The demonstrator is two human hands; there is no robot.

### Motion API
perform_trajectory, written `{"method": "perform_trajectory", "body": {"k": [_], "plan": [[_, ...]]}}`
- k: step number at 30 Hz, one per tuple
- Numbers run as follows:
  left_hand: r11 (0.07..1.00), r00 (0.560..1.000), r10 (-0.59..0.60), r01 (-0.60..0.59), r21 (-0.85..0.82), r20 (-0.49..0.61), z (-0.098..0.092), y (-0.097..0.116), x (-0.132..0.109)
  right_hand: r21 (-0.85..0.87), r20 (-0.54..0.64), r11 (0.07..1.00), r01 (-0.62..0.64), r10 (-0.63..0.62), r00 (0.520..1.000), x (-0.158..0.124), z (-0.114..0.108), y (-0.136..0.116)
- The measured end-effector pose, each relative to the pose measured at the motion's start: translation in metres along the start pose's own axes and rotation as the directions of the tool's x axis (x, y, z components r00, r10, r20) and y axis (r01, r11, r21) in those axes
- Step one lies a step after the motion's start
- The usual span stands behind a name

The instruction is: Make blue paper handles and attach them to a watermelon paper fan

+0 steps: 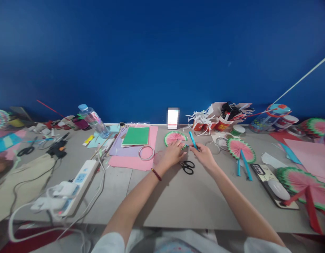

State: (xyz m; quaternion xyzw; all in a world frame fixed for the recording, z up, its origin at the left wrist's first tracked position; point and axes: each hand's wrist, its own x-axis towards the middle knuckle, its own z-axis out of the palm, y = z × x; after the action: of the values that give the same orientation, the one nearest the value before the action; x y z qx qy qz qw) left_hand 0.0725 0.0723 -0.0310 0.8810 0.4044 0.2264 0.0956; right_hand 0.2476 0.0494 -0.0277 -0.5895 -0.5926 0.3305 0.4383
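Observation:
My left hand (174, 153) rests with curled fingers on the lower edge of a pink and green folded paper fan (175, 137) lying on the grey table (178, 200). My right hand (203, 153) pinches a blue stick (193, 140) that slants up and away from the fan. Black scissors (188, 167) lie just below, between the two wrists.
Pink, purple and green paper sheets (136, 144) with a tape ring (146, 152) lie left. A water bottle (93, 120), power strip (72, 186) and cables sit further left. Finished fans (241, 149), a phone (273, 184), and red cups (215, 123) stand right.

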Motion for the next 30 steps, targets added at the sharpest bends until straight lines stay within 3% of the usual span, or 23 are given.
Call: {"method": "perform_trajectory", "body": {"k": [4, 8, 15, 24, 30], "plan": [[0.996, 1.000, -0.011, 0.013, 0.088, -0.021, 0.019, -0.012, 0.006, -0.259, -0.002, 0.956, 0.135, -0.140, 0.990, 0.033, -0.008, 0.011], [0.995, 1.000, 0.015, -0.013, 0.100, -0.027, 0.022, -0.022, 0.000, -0.397, 0.056, 0.892, 0.218, -0.214, 0.975, 0.062, 0.002, 0.026], [0.998, 0.999, 0.027, -0.025, 0.049, -0.037, 0.015, -0.032, -0.005, -0.472, 0.169, 0.831, 0.294, -0.242, 0.955, 0.071, 0.025, 0.043], [1.000, 1.000, -0.004, 0.005, 0.025, -0.027, 0.014, -0.031, -0.005, -0.527, 0.117, 0.810, 0.257, -0.231, 0.966, 0.069, 0.026, 0.049], [1.000, 1.000, -0.008, 0.008, 0.017, -0.022, 0.014, -0.032, -0.007, -0.397, 0.219, 0.860, 0.322, -0.252, 0.943, 0.072, 0.018, 0.050]]}}
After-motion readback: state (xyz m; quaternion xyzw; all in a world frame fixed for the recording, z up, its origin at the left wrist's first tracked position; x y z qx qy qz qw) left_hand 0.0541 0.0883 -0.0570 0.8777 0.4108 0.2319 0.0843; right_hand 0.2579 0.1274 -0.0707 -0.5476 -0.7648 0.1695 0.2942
